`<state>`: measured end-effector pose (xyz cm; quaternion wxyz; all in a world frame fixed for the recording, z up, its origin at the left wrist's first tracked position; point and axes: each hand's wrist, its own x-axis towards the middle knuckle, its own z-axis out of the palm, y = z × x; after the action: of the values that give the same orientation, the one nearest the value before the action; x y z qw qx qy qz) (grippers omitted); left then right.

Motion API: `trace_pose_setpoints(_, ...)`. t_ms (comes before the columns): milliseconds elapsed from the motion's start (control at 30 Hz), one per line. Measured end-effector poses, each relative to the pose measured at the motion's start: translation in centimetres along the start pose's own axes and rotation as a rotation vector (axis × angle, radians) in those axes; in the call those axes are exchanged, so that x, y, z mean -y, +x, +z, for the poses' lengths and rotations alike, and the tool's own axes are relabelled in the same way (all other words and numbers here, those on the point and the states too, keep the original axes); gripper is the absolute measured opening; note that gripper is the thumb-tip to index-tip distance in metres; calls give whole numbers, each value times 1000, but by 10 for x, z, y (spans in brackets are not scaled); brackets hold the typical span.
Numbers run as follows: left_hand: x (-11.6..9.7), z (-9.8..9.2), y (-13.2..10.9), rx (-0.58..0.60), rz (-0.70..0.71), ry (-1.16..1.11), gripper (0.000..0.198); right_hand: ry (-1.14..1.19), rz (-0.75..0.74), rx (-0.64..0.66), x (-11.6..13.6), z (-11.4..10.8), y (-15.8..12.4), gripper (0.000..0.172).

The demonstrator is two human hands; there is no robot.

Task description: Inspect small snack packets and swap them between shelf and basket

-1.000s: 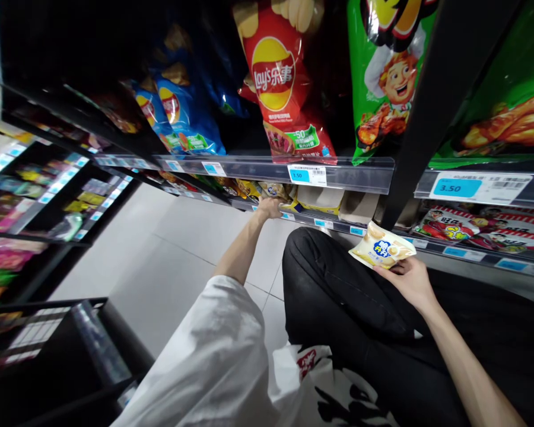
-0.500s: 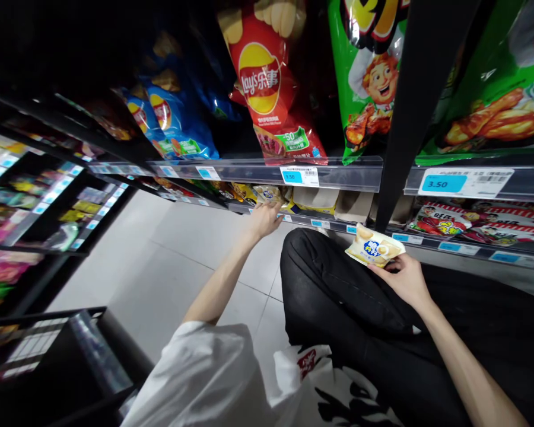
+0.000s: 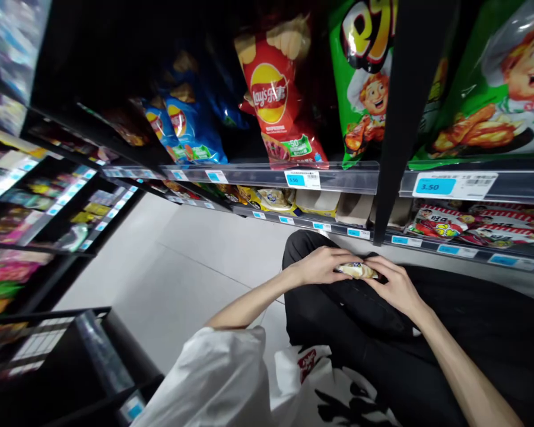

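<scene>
A small cream-coloured snack packet [image 3: 358, 271] is held between both hands, just above the black trousers over my knee. My left hand [image 3: 324, 265] grips its left end, and my right hand [image 3: 394, 281] grips its right end. The fingers cover much of the packet, and its front print is mostly turned from sight. On the low shelf beyond my hands lies a similar cream packet [image 3: 276, 198], in a row with open boxes [image 3: 317, 203].
Above the low shelf, a ledge [image 3: 267, 174] carries a red chip bag [image 3: 273, 101], blue chip bags [image 3: 196, 127] and green bags [image 3: 360, 89]. A black upright [image 3: 394, 130] divides the bays. At lower left stands a black basket or cart [image 3: 129, 362] on the tiled floor [image 3: 173, 249].
My left hand has left the packets on the low shelf and come to the held packet. My right hand has tilted that packet and moved it slightly left and down.
</scene>
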<state>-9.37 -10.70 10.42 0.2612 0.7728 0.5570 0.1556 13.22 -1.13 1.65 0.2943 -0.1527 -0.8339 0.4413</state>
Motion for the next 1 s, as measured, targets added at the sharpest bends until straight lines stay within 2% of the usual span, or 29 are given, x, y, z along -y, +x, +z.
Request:
trace_pose_setpoints(100,5,-9,-17,-95,-30,-70,43,23,48,9,10,-3,3,27)
trace_pose_setpoints(233,23,-38,-55,-283,-193,-14,43,-19,160,26,17,-13,6,19)
trace_pose_setpoints(333,47,-67,-85,-479,-285,123,39,-84,212,44,16,-21,6,19)
trace_pose_setpoints(467,87,-104,-113,-593,-429,348,35,-122,258,61,13,-25,6,21)
trace_pose_setpoints(600,132,-131,-124,-561,-621,458,36,-189,272,167,8,-22,5,22)
trace_pose_setpoints(700,164,-141,-125,-492,-667,573,38,-240,249,222,5,-18,4,23)
trace_pose_setpoints(833,199,-145,-121,-397,-689,646,43,-278,222,245,2,-15,2,24)
trace_pose_setpoints(1000,224,-139,-115,-339,-697,648,45,-282,188,252,1,-12,1,24)
